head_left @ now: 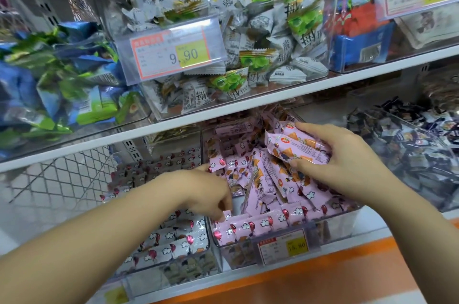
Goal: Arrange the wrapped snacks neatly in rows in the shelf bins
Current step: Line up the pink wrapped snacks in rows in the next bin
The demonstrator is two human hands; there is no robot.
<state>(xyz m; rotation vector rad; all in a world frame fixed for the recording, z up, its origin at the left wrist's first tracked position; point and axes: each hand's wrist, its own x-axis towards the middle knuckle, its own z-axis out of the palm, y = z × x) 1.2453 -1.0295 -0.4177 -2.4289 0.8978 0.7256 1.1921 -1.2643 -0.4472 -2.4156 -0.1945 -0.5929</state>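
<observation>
Head view: right grip point(347, 162) clamped round a bundle of pink snacks point(298, 148) above the clear bin point(335, 224), centre frame; more lie loose inside. Left grip point(206, 192) pinches the end of a front-row snack point(227, 214) at the bin's lower-left corner.

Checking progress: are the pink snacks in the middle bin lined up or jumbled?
Mostly jumbled: pink snacks lean crisscross in the bin; only the front row lies aligned.

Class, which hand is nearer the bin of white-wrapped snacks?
Left. The left hand works just right of that bin; the right hand holds pink snacks farther right.
</observation>
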